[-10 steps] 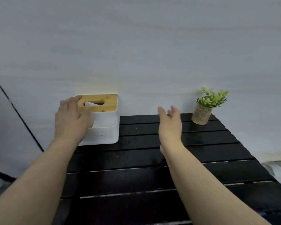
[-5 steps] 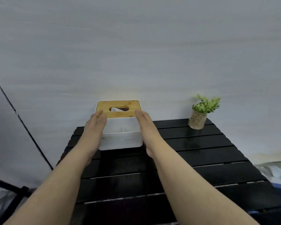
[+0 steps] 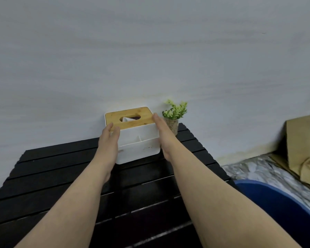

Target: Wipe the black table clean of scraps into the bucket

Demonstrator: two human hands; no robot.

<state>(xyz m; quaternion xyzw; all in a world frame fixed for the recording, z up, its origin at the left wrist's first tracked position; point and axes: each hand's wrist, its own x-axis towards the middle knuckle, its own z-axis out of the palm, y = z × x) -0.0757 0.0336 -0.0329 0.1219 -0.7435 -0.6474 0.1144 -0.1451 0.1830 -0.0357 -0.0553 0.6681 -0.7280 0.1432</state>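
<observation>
A white tissue box [image 3: 140,145] with a wooden lid and a tissue poking out stands near the back of the black slatted table [image 3: 48,176]. My left hand [image 3: 108,140] presses flat against the box's left side. My right hand [image 3: 162,135] presses flat against its right side, so the box is clamped between both palms. A blue bucket [image 3: 283,208] shows its rim at the table's right edge, low in the view. I see no scraps on the slats.
A small potted green plant [image 3: 174,116] stands at the table's back right corner, just right of my right hand. A pale wall runs behind the table. Brown fabric [image 3: 304,149] and a marbled floor lie to the right.
Both hands closed in on the tissue box and have slid it to the right along the back of the table, close to the plant. The bucket has come into view.
</observation>
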